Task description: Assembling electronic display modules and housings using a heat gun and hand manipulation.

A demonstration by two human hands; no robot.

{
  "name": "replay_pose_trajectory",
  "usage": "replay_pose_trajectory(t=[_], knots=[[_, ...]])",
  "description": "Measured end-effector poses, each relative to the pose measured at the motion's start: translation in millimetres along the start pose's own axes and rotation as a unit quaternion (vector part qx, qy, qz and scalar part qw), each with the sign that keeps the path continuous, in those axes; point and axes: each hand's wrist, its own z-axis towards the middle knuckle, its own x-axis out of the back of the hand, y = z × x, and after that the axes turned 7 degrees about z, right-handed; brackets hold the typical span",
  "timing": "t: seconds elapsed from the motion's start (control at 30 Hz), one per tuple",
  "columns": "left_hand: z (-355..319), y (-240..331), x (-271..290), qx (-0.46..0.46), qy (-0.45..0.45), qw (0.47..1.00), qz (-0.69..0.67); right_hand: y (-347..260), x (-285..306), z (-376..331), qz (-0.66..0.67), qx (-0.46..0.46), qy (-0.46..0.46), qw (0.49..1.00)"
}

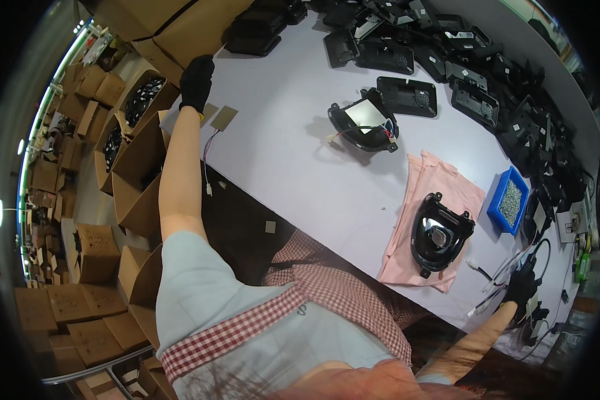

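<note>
My left hand (197, 83), in a black glove, is stretched to the table's far left edge beside a large cardboard box; its fingers are curled, and what they hold, if anything, is hidden. Just below it lies a small flat tan panel (226, 118) with a thin wire and white connector. At the near right, my black-gloved right hand (523, 285) is closed among cables (492, 277); its grip cannot be made out. A glossy black curved housing (440, 235) rests on a pink cloth (417, 193). Another black housing (365, 123) with a pale panel and wires stands farther back.
Black plastic trays and shells (470, 73) are piled along the back and right. A blue tray (509, 201) of small grey parts stands right of the cloth. An open cardboard box (180, 30) meets the far left edge. More cartons (140, 193) fill the floor at left.
</note>
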Motion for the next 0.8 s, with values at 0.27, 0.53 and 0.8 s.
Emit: replay_pose_trajectory(t=[0.27,0.53,0.8], knots=[[-59,-31,59,0.132,-0.341,0.908,0.205,11,84,-45,0.719,-0.261,-0.047,0.642],[-122,-72,29,0.041,-0.281,0.927,0.245,56,34,-34,0.833,-0.069,-0.08,0.543],[-135,160,17,0.127,-0.173,0.96,-0.178,24,123,-79,0.684,-0.013,-0.106,0.722]])
